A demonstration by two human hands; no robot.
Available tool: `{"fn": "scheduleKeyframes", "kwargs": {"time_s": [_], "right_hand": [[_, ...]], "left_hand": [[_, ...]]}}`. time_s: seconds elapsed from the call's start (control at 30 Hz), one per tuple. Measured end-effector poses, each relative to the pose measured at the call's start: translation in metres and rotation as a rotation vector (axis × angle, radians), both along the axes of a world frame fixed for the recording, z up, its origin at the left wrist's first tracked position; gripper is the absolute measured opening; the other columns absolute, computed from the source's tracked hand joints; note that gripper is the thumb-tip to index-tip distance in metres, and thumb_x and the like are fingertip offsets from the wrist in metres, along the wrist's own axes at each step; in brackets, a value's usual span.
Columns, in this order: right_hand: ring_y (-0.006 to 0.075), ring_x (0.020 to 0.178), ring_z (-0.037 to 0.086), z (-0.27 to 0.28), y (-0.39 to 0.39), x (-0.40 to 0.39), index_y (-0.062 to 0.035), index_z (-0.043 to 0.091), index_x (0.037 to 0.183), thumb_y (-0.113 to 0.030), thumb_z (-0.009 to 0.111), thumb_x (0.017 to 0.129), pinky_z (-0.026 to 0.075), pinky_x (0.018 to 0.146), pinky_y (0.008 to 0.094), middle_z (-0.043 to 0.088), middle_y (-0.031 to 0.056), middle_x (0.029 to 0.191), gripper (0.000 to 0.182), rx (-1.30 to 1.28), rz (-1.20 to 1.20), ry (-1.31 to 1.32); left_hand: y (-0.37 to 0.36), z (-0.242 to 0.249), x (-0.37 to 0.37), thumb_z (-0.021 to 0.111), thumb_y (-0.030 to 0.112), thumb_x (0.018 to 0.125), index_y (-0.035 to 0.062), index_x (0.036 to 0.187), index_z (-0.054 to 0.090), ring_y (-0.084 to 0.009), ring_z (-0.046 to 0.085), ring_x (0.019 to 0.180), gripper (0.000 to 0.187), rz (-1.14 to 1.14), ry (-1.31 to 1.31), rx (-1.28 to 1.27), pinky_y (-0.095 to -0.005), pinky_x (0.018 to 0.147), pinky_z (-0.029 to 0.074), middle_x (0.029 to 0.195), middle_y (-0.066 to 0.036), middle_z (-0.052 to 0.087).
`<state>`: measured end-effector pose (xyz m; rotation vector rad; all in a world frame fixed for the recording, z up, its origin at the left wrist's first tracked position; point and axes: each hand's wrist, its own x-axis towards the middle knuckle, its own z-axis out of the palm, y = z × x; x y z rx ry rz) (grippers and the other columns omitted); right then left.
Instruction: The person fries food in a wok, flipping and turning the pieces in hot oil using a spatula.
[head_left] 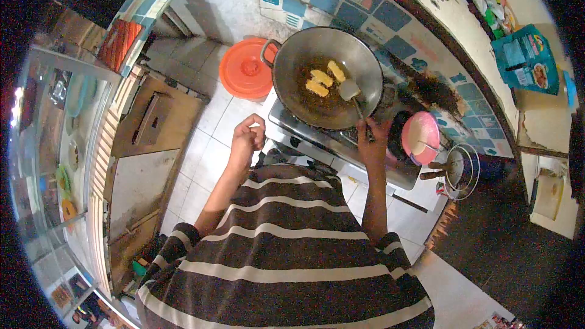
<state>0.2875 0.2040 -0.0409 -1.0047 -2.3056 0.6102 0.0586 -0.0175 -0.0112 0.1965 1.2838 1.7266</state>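
My right hand (373, 137) is closed round the handle of a metal spatula (348, 89), whose flat head rests in the wok near the food. Several yellow pieces of food (319, 83) lie in oil at the bottom of the large wok (359, 55), which sits on the stove (304, 137). My left hand (248, 136) hangs in front of the stove, left of and below the wok, with its fingers curled; nothing shows in it. A pink bowl (431, 129) of pale batter with a utensil in it stands right of my right hand.
An orange lidded bucket (247, 68) stands left of the wok. To the right of the pink bowl are a wire strainer (466, 176) and a small pan (454, 166). A wooden cabinet (146, 128) is at the left. A teal packet (527, 64) hangs at the upper right.
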Motion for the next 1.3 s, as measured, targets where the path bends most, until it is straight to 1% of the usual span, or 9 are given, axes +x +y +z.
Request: {"fn": "scheduleKeyframes", "kwargs": {"time_s": [0.13,0.2,0.4,0.5,0.57,0.87,1.0,1.13,1.3], "right_hand": [[0.0292,0.1,0.06,0.008,-0.011,-0.016,-0.0055,0.066,0.101,-0.032,0.063,0.085,0.028,0.105,0.0431,0.067,0.0131,0.098,0.032,-0.052,-0.144,-0.034],[0.0286,0.1,0.06,0.02,-0.017,-0.027,-0.0059,0.066,0.105,-0.035,0.062,0.086,0.037,0.1,0.0382,0.067,0.0129,0.101,0.035,-0.444,-0.203,0.009],[0.0198,0.088,0.062,-0.006,-0.012,-0.047,-0.0051,0.066,0.098,-0.032,0.057,0.091,0.046,0.082,0.0301,0.067,0.0077,0.091,0.03,-0.266,-0.079,0.095],[0.0135,0.077,0.062,-0.019,-0.005,-0.051,-0.0062,0.066,0.095,-0.029,0.057,0.091,0.048,0.07,0.0257,0.067,0.0043,0.089,0.025,-0.622,-0.158,0.238],[0.0109,0.073,0.061,-0.03,0.002,-0.053,-0.007,0.066,0.096,-0.03,0.058,0.09,0.047,0.065,0.0235,0.067,0.0032,0.088,0.025,-0.436,-0.221,0.138],[0.0202,0.087,0.061,0.036,-0.007,-0.055,-0.0082,0.067,0.1,-0.036,0.061,0.087,0.036,0.097,0.0339,0.067,0.0092,0.085,0.032,-0.271,-0.195,-0.179],[0.0362,0.11,0.053,0.039,-0.002,-0.042,-0.0026,0.064,0.106,-0.038,0.061,0.086,0.037,0.099,0.0453,0.06,0.0214,0.112,0.041,-0.47,-0.23,-0.151],[0.0206,0.086,0.062,0.038,0.006,-0.03,-0.0044,0.067,0.093,-0.029,0.06,0.088,0.04,0.091,0.0347,0.067,0.0109,0.084,0.026,-0.144,-0.168,-0.056],[0.0256,0.09,0.062,0.032,0.01,-0.028,-0.0031,0.066,0.093,-0.028,0.06,0.087,0.038,0.096,0.037,0.067,0.0134,0.087,0.026,-0.199,-0.228,-0.013]], "left_hand": [[-0.005,0.001,-0.005,0.031,-0.006,0.065,0.006,0.081,0.047,-0.0058,0.028,0.044,0.026,-0.01,0.006,-0.003,-0.0218,0.042,0.019,0.051,0.005,0.033],[-0.008,0.001,-0.009,0.031,-0.006,0.065,0.0062,0.081,0.047,-0.0057,0.027,0.044,0.026,-0.015,0.029,-0.019,-0.0217,0.042,0.019,0.051,0.005,0.033],[-0.022,0.001,-0.022,0.032,-0.007,0.065,0.0069,0.082,0.048,-0.0055,0.029,0.045,0.027,-0.011,0.07,0.018,-0.0212,0.043,0.02,0.052,0.004,0.035],[-0.03,0.001,-0.026,0.033,-0.007,0.065,0.0066,0.081,0.048,-0.0057,0.03,0.045,0.026,0.034,0.048,0.022,-0.0213,0.043,0.02,0.052,0.004,0.036],[-0.035,0.002,-0.026,0.033,-0.007,0.065,0.0065,0.081,0.048,-0.0058,0.03,0.045,0.026,0.051,0.048,0.014,-0.0214,0.043,0.02,0.052,0.004,0.036],[-0.042,0.004,-0.033,0.033,-0.008,0.065,0.0058,0.082,0.048,-0.0057,0.03,0.046,0.026,0.124,0.031,0.014,-0.0209,0.044,0.021,0.054,0.004,0.037],[-0.043,0.0,-0.034,0.033,-0.008,0.065,0.0054,0.082,0.048,-0.0056,0.03,0.046,0.026,0.127,0.019,0.026,-0.0207,0.044,0.021,0.054,0.004,0.037],[-0.033,0.003,-0.031,0.033,-0.008,0.065,0.0053,0.082,0.048,-0.0056,0.03,0.046,0.026,0.107,-0.006,0.008,-0.0209,0.044,0.021,0.054,0.004,0.037],[-0.022,0.003,-0.032,0.033,-0.008,0.065,0.0055,0.081,0.048,-0.0062,0.03,0.046,0.026,0.073,-0.007,0.009,-0.0214,0.044,0.021,0.052,0.004,0.036]]}}
